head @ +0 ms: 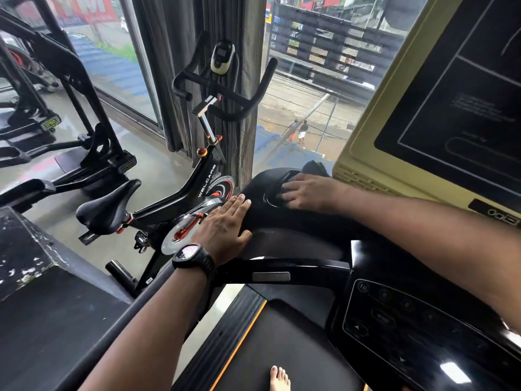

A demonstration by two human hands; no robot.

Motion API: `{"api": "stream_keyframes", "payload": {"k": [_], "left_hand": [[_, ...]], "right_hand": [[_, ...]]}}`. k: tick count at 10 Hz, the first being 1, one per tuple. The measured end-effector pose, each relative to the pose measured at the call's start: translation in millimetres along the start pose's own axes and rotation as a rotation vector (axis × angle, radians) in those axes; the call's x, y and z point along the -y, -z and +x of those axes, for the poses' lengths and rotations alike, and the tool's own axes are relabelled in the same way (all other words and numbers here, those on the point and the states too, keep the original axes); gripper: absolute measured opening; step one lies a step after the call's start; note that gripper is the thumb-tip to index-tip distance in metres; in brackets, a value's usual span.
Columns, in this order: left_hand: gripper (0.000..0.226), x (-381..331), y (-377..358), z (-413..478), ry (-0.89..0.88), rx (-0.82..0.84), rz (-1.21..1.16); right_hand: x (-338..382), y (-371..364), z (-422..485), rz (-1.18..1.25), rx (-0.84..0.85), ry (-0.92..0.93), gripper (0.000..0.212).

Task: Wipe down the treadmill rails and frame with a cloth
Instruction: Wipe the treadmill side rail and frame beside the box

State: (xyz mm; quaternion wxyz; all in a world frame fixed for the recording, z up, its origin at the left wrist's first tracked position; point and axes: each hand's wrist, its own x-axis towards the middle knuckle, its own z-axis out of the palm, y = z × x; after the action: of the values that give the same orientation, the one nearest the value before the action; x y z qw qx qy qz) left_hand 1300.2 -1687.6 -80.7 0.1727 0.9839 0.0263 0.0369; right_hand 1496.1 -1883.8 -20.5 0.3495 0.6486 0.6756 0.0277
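On the console [282, 221], at its left end: left hand [225, 221], palm down, fingers straight and close together, laid flat over the rounded black edge, gripping nothing. Black watch [193, 256] on that wrist, just short of the console.

Further in on the console, over its round cup recess: right hand [307, 193], blurred, fingers spread and only slightly bent, pressing down on the cloth [314, 168] rather than curling round it. Cloth dark and hard to tell from the black console; one bunched part showing beyond the knuckles, the rest under the palm and fingers.

Just below the console, nearer the camera: black rail [310, 266] running across, with a silver plate [270, 276] set in its face. Left forearm crossing over the rail's left end.

Right of the console and above it: dark screen [456, 108] in a yellowish frame, thin white lines on it.

Below the console to the right: glossy button panel [408, 320].

Under the console: black belt [282, 342] with an orange line along its left edge, and a bare foot [279, 378] standing on it.

Left of the console, on the floor: black bike [207, 182] with red trim, saddle [107, 204] toward the camera.

Beyond the console: grey curtain [169, 52] and a window [118, 66] looking onto a street.
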Motion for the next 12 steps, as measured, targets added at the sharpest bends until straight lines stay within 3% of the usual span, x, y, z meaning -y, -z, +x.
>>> {"api": "stream_keyframes", "payload": {"k": [1,2,3,4,5,6,7,8,9,10,11,12], "left_hand": [[0.071,-2.7,-1.1,-0.3,0.002,-0.009,0.014],[0.071,-1.7,-2.4,-0.7,-0.002,-0.014,0.025],[0.071,-0.1,-3.4,0.0,0.0,-0.015,0.014],[0.071,1.0,-2.8,-0.3,-0.003,-0.015,0.005],[0.071,0.1,-1.6,-0.9,-0.004,-0.006,-0.002],[0.071,1.8,0.0,-0.1,-0.005,0.003,-0.006],[0.072,1.9,0.4,0.7,-0.012,-0.006,-0.01],[0.071,1.2,0.5,0.3,-0.012,-0.001,-0.018],[0.071,0.8,0.8,0.9,-0.013,0.001,-0.026],[0.071,0.5,0.9,0.4,-0.013,-0.003,-0.023],[0.072,0.9,-0.3,0.9,-0.015,0.0,-0.017],[0.072,1.8,-1.7,2.3,-0.01,0.006,-0.011]], "right_hand": [[-4.5,-17.9,-3.2,-0.102,-0.06,0.129,0.043],[-11.2,-13.2,15.7,-0.2,0.015,0.267,0.033],[-22.6,-16.9,23.3,-0.187,0.064,0.308,0.041],[-21.0,-22.1,27.8,-0.363,0.198,0.257,0.047],[-22.0,-66.4,39.3,-0.667,0.611,0.059,0.034],[-17.6,-58.0,25.4,-0.072,0.195,-0.502,0.071],[3.6,-12.0,20.2,0.128,0.315,-0.249,0.031],[11.4,19.4,19.9,0.237,0.471,-0.435,0.034],[17.7,20.4,19.9,0.342,0.489,-0.638,0.037],[24.5,44.1,17.3,0.533,0.455,-0.788,0.036],[30.9,58.9,24.0,0.649,0.368,-0.791,0.034],[34.9,68.3,24.5,0.852,0.157,-0.969,0.033]]}}
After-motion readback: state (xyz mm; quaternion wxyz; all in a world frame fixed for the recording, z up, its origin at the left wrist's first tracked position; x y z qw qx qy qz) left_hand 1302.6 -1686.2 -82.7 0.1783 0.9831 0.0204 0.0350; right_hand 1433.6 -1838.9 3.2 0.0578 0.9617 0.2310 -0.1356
